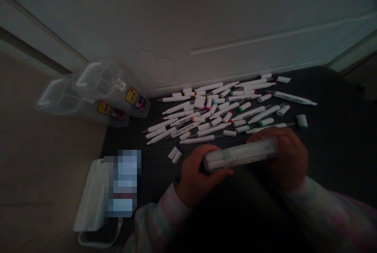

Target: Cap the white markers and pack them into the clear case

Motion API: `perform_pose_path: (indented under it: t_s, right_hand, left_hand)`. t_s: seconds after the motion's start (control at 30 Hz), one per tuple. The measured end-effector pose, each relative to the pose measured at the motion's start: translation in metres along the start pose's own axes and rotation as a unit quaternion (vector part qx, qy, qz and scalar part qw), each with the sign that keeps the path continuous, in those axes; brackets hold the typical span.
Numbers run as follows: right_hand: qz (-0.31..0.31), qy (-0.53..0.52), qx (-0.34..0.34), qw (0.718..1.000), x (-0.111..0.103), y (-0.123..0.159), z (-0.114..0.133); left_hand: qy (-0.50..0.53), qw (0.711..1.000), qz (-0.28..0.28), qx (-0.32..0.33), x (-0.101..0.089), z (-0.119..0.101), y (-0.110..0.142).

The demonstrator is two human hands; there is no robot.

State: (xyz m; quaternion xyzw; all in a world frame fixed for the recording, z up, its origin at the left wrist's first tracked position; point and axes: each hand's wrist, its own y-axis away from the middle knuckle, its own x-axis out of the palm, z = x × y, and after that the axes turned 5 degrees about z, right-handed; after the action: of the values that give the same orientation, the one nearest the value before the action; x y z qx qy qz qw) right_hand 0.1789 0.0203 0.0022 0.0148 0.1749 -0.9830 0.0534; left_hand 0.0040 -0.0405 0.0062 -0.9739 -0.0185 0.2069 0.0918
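A narrow clear plastic pack (241, 154) with white contents lies across both my hands, above the near part of the dark tabletop. My left hand (196, 174) grips its left end, thumb below and fingers above. At the other end, my right hand (290, 159) is closed around the pack, its fingertips partly hidden. What exactly is inside the pack is too dim to make out. Just beyond my hands, many white markers (206, 129) lie scattered, several uncapped. Loose white caps with coloured ends, such as a green-edged cap (302, 121), lie among and around them.
Two clear plastic cases (138, 102) with yellow labels stand at the left edge of the dark table (332, 143). Nearer me are a white block-shaped device (90, 202), a blurred-out screen (125, 182) and a white cable (98, 244). A pale panel (235, 17) rises behind the markers.
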Motion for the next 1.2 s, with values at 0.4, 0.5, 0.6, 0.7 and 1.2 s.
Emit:
perform_pose_path:
  t_s: [0.4,0.5,0.6,0.7,1.2]
  right_hand:
    - [0.003,0.032,0.012,0.999,0.0,-0.001,-0.002]
    - [0.005,0.006,0.016,1.0,-0.002,0.0,-0.006]
    - [0.013,0.012,0.015,1.0,-0.003,0.0,-0.009]
    - [0.022,0.045,0.009,0.999,-0.002,-0.001,-0.007]
    - [0.35,0.32,-0.177,0.862,-0.02,-0.03,0.06]
  left_hand:
    - [0.032,0.993,0.087,-0.067,0.001,0.002,-0.008]
    - [0.047,0.99,0.108,-0.082,-0.001,0.001,-0.009]
    - [0.067,0.983,0.126,-0.118,-0.001,0.002,-0.01]
    - [0.077,0.977,0.131,-0.148,-0.001,0.003,-0.01]
    - [0.096,0.973,0.152,-0.143,0.0,0.004,-0.01]
